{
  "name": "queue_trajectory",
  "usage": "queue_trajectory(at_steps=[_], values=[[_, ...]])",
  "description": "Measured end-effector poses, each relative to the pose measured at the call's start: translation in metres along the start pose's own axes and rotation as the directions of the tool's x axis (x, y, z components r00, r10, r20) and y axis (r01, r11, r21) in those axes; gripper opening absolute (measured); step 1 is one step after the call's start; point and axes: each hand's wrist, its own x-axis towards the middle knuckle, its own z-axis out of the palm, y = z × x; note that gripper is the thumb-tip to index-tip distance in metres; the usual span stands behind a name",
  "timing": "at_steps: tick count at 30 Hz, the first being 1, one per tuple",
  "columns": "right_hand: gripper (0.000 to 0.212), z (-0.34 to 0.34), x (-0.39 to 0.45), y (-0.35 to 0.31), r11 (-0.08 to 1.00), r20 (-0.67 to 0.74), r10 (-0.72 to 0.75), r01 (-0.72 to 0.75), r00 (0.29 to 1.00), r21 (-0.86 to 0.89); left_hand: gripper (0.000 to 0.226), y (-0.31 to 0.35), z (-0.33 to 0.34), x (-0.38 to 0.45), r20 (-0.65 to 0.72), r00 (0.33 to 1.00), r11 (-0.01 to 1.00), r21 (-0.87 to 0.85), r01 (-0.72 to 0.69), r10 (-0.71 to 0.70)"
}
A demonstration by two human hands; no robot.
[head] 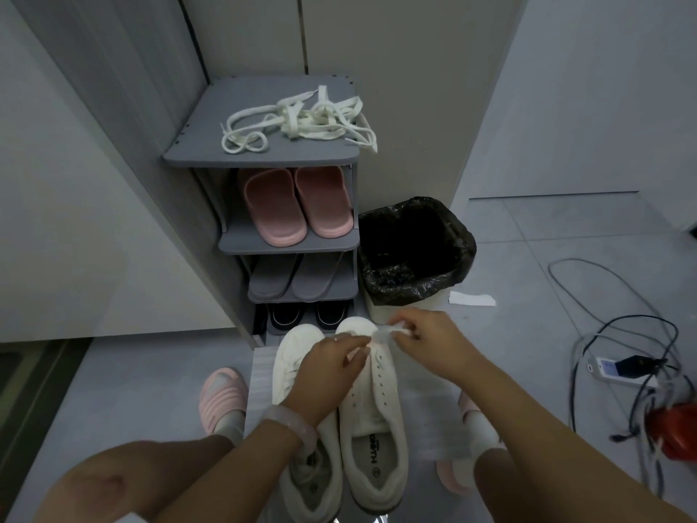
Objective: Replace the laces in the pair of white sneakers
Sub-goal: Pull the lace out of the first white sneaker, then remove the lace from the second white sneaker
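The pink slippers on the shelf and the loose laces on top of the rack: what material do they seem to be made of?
The pink slippers look like molded foam or rubber with a matte finish: one smooth piece, thick rounded soles, no seams. The loose laces look like flat woven fabric, probably cotton or polyester: soft cream bands that fold and tangle limply. The exact fiber cannot be told.

Grey shoe rack (pixel 260 152) against pale wall (pixel 396 50), grey tiled floor (pixel 547 258)

Bin (pixel 415 254) and rack (pixel 260 160) beyond sneakers (pixel 371 390)
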Motion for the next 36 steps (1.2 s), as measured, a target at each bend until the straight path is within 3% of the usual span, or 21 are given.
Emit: queue_trajectory(at_steps=[2, 4, 6, 9, 13, 16, 18, 20, 23, 25, 27, 30, 32, 36], values=[[0.057, 0.002, 0.001, -0.012, 0.992, 0.124, -0.088, 0.075, 0.988, 0.105, 0.016, 0.011, -0.006, 0.004, -0.009, 0.998, 0.998, 0.024, -0.064, 0.064], [0.071, 0.004, -0.001, -0.018, 0.977, 0.218, -0.182, 0.151, 0.959, 0.151, 0.021, 0.021, -0.012, 0.004, -0.029, 0.99, 0.988, 0.066, -0.138, 0.141], [0.053, 0.009, -0.003, -0.017, 0.971, 0.244, -0.232, 0.208, 0.941, 0.121, 0.028, 0.03, -0.019, 0.004, -0.068, 0.977, 0.977, 0.08, -0.199, 0.204], [0.015, 0.012, 0.002, -0.015, 0.968, 0.122, -0.229, 0.212, 0.966, 0.134, 0.033, 0.041, -0.028, 0.011, -0.024, 0.961, 0.957, 0.099, -0.273, 0.277], [0.037, 0.001, 0.017, -0.012, 0.933, 0.05, -0.158, 0.132, 0.986, 0.336, 0.024, 0.052, -0.037, 0.032, 0.078, 0.938, 0.939, 0.033, -0.341, 0.338], [0.032, -0.015, 0.034, -0.007, 0.907, -0.158, 0.051, 0.02, 0.986, 0.421, 0.023, 0.046, -0.044, 0.043, -0.002, 0.979, 0.977, -0.06, -0.204, 0.204], [0.03, -0.031, 0.047, -0.01, 0.736, -0.213, 0.274, -0.061, 0.938, 0.674, 0.036, 0.036, -0.048, 0.048, -0.077, 0.997, 0.991, -0.131, -0.035, 0.025], [0.031, -0.051, 0.057, -0.018, 0.56, -0.199, 0.33, -0.021, 0.923, 0.829, 0.037, 0.024, -0.046, 0.053, -0.053, 0.993, 0.992, -0.08, 0.1, -0.105], [0.031, -0.071, 0.063, -0.041, 0.481, -0.195, 0.217, 0.069, 0.957, 0.874, 0.049, 0.015, -0.041, 0.054, 0.082, 0.982, 0.984, -0.048, 0.172, -0.168], [0.029, -0.078, 0.063, -0.061, 0.447, -0.144, 0.117, 0.077, 0.983, 0.891, 0.066, 0.024, -0.041, 0.059, 0.169, 0.978, 0.965, -0.211, 0.156, -0.121], [0.028, -0.083, 0.058, -0.078, 0.493, -0.101, 0.03, 0.073, 0.994, 0.867, 0.072, 0.041, -0.045, 0.07, 0.153, 0.988, 0.917, -0.389, 0.085, -0.026], [0.03, -0.088, 0.049, -0.099, 0.531, -0.078, -0.042, 0.089, 0.996, 0.843, 0.041, 0.071, -0.052, 0.09, 0.105, 0.993, 0.853, -0.521, 0.012, 0.05], [0.032, -0.098, 0.041, -0.112, 0.479, -0.087, -0.081, 0.115, 0.993, 0.87, 0.011, 0.086, -0.062, 0.096, 0.066, 0.997, 0.863, -0.504, 0.008, 0.03], [0.033, -0.128, 0.025, -0.12, 0.333, -0.194, -0.13, 0.227, 0.972, 0.915, 0.01, 0.094, -0.086, 0.088, 0.001, 0.988, 0.837, -0.531, 0.129, -0.152]])
